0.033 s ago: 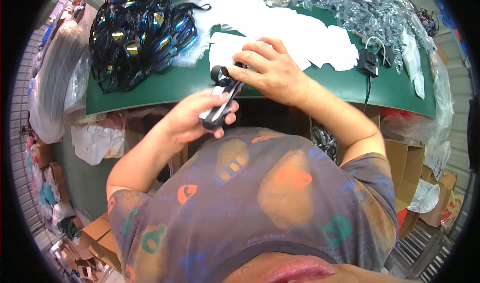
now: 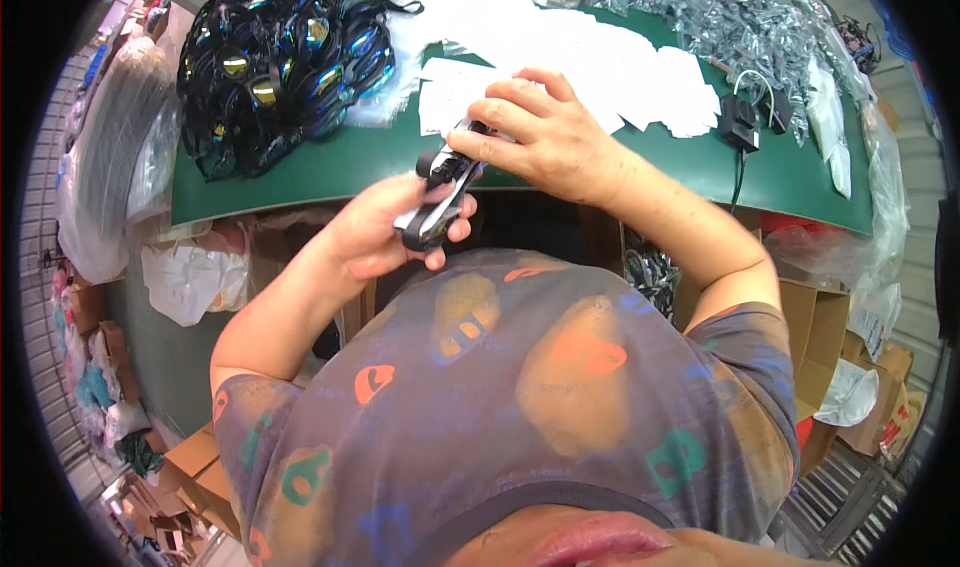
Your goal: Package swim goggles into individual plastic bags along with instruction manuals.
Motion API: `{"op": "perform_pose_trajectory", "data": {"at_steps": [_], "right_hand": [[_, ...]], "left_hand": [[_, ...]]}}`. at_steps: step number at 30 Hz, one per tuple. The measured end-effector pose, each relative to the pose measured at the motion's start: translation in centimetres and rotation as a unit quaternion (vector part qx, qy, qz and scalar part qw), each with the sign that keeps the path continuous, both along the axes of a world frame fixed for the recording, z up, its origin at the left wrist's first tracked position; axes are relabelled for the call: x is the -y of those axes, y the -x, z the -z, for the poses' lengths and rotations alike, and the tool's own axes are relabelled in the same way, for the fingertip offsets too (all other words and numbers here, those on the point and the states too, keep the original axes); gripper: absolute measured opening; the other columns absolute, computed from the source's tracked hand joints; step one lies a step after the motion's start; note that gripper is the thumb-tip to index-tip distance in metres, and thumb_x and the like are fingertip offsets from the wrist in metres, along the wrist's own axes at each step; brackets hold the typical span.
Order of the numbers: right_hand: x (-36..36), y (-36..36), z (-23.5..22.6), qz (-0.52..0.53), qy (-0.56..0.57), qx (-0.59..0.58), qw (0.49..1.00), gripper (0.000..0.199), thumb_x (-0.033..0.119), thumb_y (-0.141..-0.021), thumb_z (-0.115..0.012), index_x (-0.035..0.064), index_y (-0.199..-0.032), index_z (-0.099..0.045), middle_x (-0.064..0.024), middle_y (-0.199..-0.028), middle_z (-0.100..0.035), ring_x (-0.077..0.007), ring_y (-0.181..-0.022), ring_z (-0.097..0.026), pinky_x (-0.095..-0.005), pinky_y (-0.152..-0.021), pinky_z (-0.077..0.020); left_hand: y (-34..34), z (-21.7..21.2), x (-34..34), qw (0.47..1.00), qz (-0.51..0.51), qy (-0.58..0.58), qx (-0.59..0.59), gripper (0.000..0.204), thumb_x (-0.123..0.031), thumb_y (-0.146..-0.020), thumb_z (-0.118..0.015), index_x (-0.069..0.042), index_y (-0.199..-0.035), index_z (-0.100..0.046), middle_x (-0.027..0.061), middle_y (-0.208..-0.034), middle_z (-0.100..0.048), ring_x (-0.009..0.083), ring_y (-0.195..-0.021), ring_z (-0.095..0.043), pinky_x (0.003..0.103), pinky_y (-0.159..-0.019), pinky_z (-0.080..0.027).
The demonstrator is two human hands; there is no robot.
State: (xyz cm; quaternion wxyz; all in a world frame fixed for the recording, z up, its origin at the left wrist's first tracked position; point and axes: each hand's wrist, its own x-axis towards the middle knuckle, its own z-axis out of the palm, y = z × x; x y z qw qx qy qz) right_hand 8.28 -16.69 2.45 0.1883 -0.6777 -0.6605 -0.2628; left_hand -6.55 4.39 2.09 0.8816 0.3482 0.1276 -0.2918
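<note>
Black swim goggles (image 2: pixel 428 232) with a strap and a white strip along them are held above the table's near edge, in front of my body. My left hand (image 2: pixel 368 225) is closed around their lower end, fingers underneath and thumb blurred on top. At the upper end, the bent fingers of my right hand (image 2: pixel 550 137) pinch the strap part; the fingertips hide just what they grip. A heap of similar black goggles (image 2: pixel 290 87) with mirrored lenses lies at the far left. White paper sheets (image 2: pixel 575 62) are spread beyond my right hand.
The green table (image 2: pixel 330 172) curves around in front of me. Clear plastic packets (image 2: pixel 690 17) are piled at the far right, near a black power adapter (image 2: pixel 739 124) with a cord. Cardboard boxes (image 2: pixel 808 337) stand at lower right, and a bulky plastic-wrapped bundle (image 2: pixel 120 157) at left.
The black strap loop near my right fingertips has flattened and shifted slightly towards my left hand. My left thumb has moved along the goggles. Both hands keep their hold.
</note>
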Motion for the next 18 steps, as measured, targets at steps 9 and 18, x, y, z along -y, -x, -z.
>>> {"op": "perform_pose_trajectory", "data": {"at_steps": [9, 18], "right_hand": [[0.1, -1.0, -2.2, -0.02, 0.131, 0.068, 0.989, 0.044, 0.02, -0.083, -0.068, 0.0178, -0.126, -0.064, -0.0003, -0.116, -0.06, -0.019, -0.116, -0.058, -0.0466, -0.109, -0.0386], [-1.4, 1.8, -1.9, -0.095, 0.183, -0.205, 0.957, 0.06, 0.012, -0.074, -0.075, 0.0016, -0.13, -0.055, -0.0139, -0.12, -0.064, -0.0317, -0.12, -0.06, -0.048, -0.113, -0.0388]], "left_hand": [[-0.8, -0.8, 0.3, 0.998, -0.002, -0.064, 0.017, 0.042, -0.039, -0.1, -0.059, -0.004, -0.123, -0.055, 0.0114, -0.105, -0.065, 0.0207, -0.092, -0.068, 0.033, -0.052, -0.059], [-0.9, 0.5, -0.1, 0.999, 0.033, -0.039, 0.001, 0.035, -0.029, -0.1, -0.06, 0.0, -0.12, -0.059, 0.0148, -0.103, -0.067, 0.0245, -0.085, -0.072, 0.035, -0.055, -0.063]]}}
